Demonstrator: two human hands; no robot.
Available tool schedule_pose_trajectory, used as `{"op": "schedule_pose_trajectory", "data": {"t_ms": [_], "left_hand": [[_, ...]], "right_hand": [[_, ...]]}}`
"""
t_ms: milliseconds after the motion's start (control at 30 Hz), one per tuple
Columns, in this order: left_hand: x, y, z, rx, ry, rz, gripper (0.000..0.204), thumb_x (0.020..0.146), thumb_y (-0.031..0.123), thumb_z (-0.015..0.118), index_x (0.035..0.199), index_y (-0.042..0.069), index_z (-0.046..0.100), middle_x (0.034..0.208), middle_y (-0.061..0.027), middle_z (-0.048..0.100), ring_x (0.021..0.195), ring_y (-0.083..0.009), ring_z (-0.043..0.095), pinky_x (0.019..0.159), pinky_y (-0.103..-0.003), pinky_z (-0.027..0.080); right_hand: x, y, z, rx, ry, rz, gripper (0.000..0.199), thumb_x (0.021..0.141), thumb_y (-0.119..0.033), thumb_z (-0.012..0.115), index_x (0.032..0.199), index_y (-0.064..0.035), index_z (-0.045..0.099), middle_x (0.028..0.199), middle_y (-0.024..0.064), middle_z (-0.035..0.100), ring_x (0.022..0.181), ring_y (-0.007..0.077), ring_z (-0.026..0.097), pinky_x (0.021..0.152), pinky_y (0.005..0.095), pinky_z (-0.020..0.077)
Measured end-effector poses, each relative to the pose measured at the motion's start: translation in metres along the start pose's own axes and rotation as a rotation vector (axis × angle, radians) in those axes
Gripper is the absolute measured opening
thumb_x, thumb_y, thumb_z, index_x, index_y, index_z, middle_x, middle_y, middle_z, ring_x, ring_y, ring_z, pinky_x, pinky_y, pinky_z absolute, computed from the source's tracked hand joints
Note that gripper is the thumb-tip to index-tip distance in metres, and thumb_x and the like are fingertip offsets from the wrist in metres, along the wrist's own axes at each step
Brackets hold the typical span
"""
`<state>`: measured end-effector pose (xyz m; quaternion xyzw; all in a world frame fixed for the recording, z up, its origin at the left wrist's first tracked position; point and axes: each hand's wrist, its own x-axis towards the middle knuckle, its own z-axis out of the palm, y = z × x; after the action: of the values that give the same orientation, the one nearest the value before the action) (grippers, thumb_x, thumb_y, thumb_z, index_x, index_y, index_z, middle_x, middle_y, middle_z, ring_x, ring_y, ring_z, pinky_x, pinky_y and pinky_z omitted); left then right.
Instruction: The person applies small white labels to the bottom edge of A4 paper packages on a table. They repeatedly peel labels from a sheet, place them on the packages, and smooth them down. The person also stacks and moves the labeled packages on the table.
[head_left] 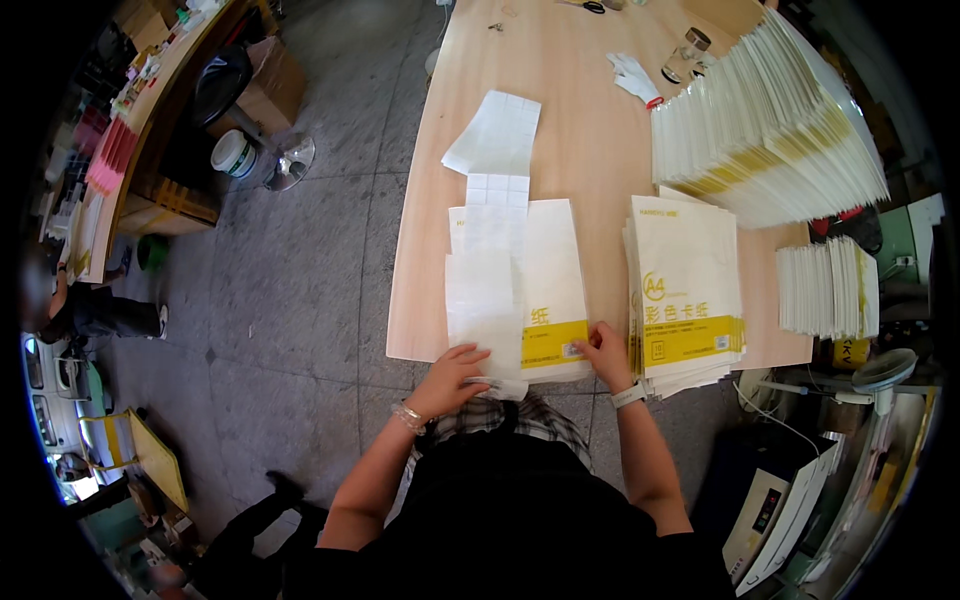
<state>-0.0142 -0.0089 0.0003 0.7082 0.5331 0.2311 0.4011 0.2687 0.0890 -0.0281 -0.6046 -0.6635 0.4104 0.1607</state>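
Observation:
A long strip of white label sheets (497,190) runs down the table over the left side of a white paper packet with a yellow band (555,260). My left hand (450,380) lies on the strip's near end at the table edge, its fingers stretched out. At the packet's lower right corner, the bent fingers of my right hand (606,357) meet a small white label (573,350) on the yellow band. Beside it on the right is a stack of similar packets (690,270), slightly fanned at its edges.
Tall rows of upright packets (770,130) fill the table's far right, with a shorter row (825,290) nearer. A white glove (633,80), glass jar (686,56) and scissors (585,6) lie farther back. At left, a stool (222,85) and bucket (234,153) stand by another bench.

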Motion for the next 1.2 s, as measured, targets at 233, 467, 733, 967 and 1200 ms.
{"op": "schedule_pose_trajectory", "data": {"t_ms": [233,467,733,967,1200], "left_hand": [[-0.023,-0.008,-0.043,-0.56,0.392,-0.292,0.014,0.077,0.006,0.06,0.089,-0.001,0.061,0.107,-0.0115,0.057,0.093,-0.017,0.055,0.08,-0.028,0.043],[-0.029,-0.001,-0.078,-0.543,0.58,-0.254,0.015,0.078,0.006,0.06,0.092,-0.001,0.061,0.097,-0.0086,0.06,0.087,-0.0131,0.055,0.075,-0.025,0.044],[-0.026,-0.004,-0.076,-0.555,0.641,-0.236,0.012,0.078,0.006,0.06,0.088,-0.002,0.061,0.096,-0.0087,0.06,0.084,-0.0127,0.055,0.072,-0.025,0.044],[-0.033,-0.009,-0.07,-0.559,0.621,-0.329,0.013,0.078,0.005,0.061,0.089,-0.001,0.06,0.089,-0.0059,0.059,0.08,-0.0096,0.054,0.068,-0.023,0.045],[-0.019,0.008,-0.058,-0.55,0.607,-0.319,0.014,0.077,0.008,0.063,0.089,0.0,0.058,0.077,-0.0023,0.06,0.07,-0.0066,0.054,0.06,-0.02,0.045]], "right_hand": [[-0.003,0.027,0.014,0.194,0.159,-0.047,0.017,0.074,-0.01,0.063,0.079,0.0002,0.05,0.067,0.0055,0.05,0.061,0.0119,0.046,0.056,0.0252,0.0393],[-0.008,0.009,0.011,0.649,0.07,0.114,0.015,0.078,-0.006,0.059,0.09,0.0022,0.053,0.08,0.004,0.058,0.071,0.0087,0.053,0.064,0.0218,0.0434],[-0.018,-0.018,-0.003,0.171,0.247,-0.032,0.014,0.078,-0.004,0.058,0.091,0.0019,0.054,0.082,0.0053,0.06,0.074,0.0091,0.054,0.064,0.0214,0.0433],[-0.043,-0.042,-0.097,0.487,0.394,-0.044,0.024,0.08,-0.008,0.057,0.102,0.002,0.055,0.087,0.002,0.058,0.073,0.0076,0.051,0.066,0.021,0.0432],[-0.03,0.102,-0.225,-0.2,0.483,0.035,0.04,0.068,-0.005,0.066,0.106,-0.0002,0.056,0.104,0.0118,0.052,0.092,0.0223,0.05,0.082,0.0316,0.0405]]}}
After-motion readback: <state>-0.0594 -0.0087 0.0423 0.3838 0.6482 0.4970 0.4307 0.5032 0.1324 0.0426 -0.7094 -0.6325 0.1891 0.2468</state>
